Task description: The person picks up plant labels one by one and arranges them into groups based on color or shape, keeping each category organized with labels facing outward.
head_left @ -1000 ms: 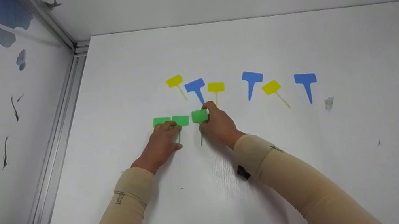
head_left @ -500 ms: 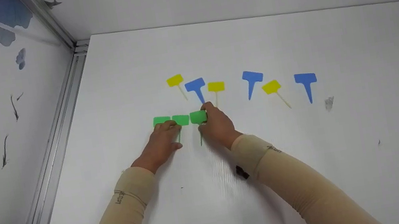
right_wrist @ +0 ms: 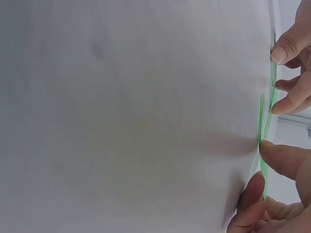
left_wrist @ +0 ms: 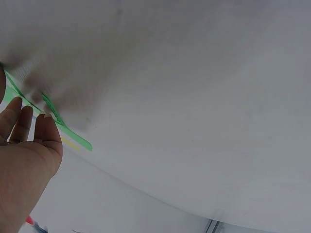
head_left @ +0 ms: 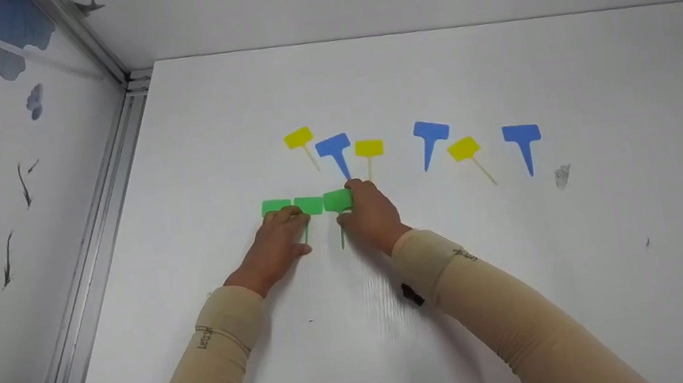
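Three green T-shaped plant labels lie in a row on the white table. My left hand point(head_left: 273, 247) rests its fingertips on the left label point(head_left: 276, 204) and the lower edge of the middle label point(head_left: 311, 206), covering part of both. Seen from the left wrist, the fingers of that hand point(left_wrist: 24, 155) are slightly bent over the green strip. The right label point(head_left: 336, 202) is pinched at its right side between the thumb and fingers of my right hand point(head_left: 374, 217). Its head stands edge to edge with the middle one, with hardly any gap. Its stem points toward me.
Behind the hands lie blue labels point(head_left: 431, 130) point(head_left: 521, 133) and yellow labels point(head_left: 299, 137) point(head_left: 463, 148), spread in a loose row at varied angles. A grey smudge point(head_left: 562, 176) marks the table point(head_left: 605, 81) at right. Printed panels stand at the left and back.
My right hand has slid the right green label a little to the left, narrowing the gap to the middle label. The left hand has stayed in place.
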The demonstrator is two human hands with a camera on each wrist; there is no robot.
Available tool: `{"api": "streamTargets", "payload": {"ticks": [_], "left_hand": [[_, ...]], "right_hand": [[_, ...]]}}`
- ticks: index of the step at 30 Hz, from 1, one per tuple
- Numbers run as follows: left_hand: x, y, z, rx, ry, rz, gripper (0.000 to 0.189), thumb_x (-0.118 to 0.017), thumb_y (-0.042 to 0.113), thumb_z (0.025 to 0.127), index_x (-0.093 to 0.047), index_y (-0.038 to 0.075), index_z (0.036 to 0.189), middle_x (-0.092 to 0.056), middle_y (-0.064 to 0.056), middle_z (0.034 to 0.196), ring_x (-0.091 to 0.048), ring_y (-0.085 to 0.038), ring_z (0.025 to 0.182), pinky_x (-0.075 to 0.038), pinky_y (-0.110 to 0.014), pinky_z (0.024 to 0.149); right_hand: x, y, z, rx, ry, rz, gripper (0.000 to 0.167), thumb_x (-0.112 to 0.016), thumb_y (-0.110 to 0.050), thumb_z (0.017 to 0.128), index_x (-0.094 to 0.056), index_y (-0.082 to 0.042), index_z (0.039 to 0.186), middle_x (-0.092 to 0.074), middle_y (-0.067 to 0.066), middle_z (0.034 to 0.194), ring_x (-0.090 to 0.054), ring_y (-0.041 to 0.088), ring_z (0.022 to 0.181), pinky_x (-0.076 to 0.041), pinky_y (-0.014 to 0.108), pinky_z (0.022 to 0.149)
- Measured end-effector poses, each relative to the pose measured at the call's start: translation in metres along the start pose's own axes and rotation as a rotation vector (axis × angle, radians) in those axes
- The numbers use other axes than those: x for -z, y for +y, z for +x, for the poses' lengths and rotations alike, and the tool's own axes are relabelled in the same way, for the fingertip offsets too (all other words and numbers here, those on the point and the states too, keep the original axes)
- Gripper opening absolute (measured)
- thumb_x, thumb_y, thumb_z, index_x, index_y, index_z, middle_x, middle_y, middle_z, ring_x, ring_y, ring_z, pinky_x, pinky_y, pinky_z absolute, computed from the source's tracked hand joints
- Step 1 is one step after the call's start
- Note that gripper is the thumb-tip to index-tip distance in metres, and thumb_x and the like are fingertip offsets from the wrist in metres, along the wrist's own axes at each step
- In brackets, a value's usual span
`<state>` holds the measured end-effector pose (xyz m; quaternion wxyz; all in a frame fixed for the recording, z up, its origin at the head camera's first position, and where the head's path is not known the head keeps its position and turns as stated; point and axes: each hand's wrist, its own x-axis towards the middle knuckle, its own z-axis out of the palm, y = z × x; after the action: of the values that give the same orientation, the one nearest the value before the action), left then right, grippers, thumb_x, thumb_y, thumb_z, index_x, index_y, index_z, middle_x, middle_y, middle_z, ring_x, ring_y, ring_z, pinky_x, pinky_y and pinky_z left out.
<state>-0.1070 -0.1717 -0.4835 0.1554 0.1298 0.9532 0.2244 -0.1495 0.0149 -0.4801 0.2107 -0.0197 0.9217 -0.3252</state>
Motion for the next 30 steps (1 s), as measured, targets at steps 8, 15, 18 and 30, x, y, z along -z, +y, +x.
{"api": "streamTargets", "payload": {"ticks": [8,15,18,30], "left_hand": [[0.0,-0.0004,0.0002,-0.032,0.014,0.002,0.055,-0.069,0.016,0.089,-0.05,0.0,0.138,-0.044,-0.015,0.144,-0.034,-0.033,0.133,-0.031,-0.042,0.112],[0.0014,-0.0001,-0.0004,-0.028,0.015,-0.004,0.056,-0.07,0.016,0.088,-0.051,0.0,0.137,-0.045,-0.014,0.142,-0.034,-0.033,0.133,-0.031,-0.042,0.111],[0.0017,0.0001,-0.0005,-0.016,0.005,-0.007,0.056,-0.07,0.016,0.088,-0.05,0.0,0.138,-0.044,-0.014,0.143,-0.033,-0.032,0.134,-0.03,-0.042,0.112],[0.0006,0.0005,0.0015,0.001,-0.013,0.022,0.055,-0.069,0.018,0.089,-0.05,0.003,0.138,-0.044,-0.013,0.144,-0.034,-0.032,0.134,-0.03,-0.041,0.112]], "right_hand": [[-0.0011,0.001,-0.0015,0.021,0.007,-0.062,0.059,-0.066,-0.021,0.091,-0.042,-0.006,0.143,-0.052,0.012,0.132,-0.051,0.024,0.122,-0.035,0.038,0.11],[0.0,0.001,-0.0041,0.057,0.009,-0.113,0.06,-0.066,-0.024,0.091,-0.043,-0.003,0.142,-0.053,0.015,0.132,-0.052,0.026,0.122,-0.037,0.038,0.108],[-0.0002,0.0009,-0.004,0.06,0.003,-0.122,0.061,-0.066,-0.025,0.091,-0.043,-0.003,0.143,-0.052,0.015,0.134,-0.051,0.026,0.124,-0.036,0.038,0.109],[-0.0013,0.0015,-0.0037,0.035,0.001,-0.079,0.056,-0.066,-0.025,0.091,-0.046,-0.007,0.14,-0.054,0.011,0.125,-0.054,0.022,0.114,-0.039,0.038,0.106]]}}
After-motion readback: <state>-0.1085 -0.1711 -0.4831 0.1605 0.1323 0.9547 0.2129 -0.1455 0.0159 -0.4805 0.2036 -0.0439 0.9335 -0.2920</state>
